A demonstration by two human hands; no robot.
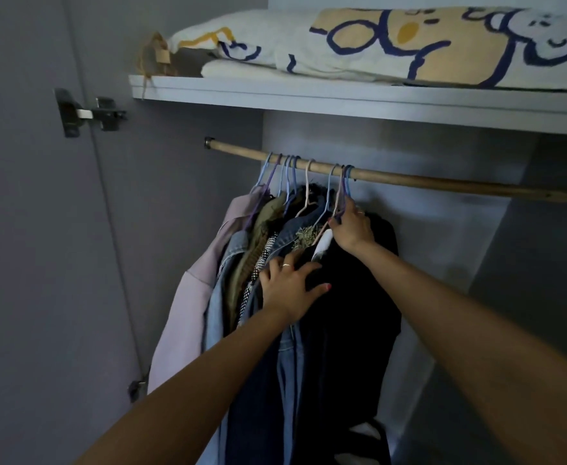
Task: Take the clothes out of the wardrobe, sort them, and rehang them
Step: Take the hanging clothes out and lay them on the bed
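Several garments hang bunched at the left of a wooden rod inside the wardrobe: a pale pink coat, denim pieces, an olive top and a black garment at the right end. My right hand grips the neck of the rightmost blue hanger, just under the rod. My left hand lies with spread fingers on the shoulder of the black garment, its fingertips between it and the denim beside it.
A shelf above the rod carries a folded white blanket with blue and yellow drawings. The open grey door with its hinge stands at the left. The right half of the rod is bare.
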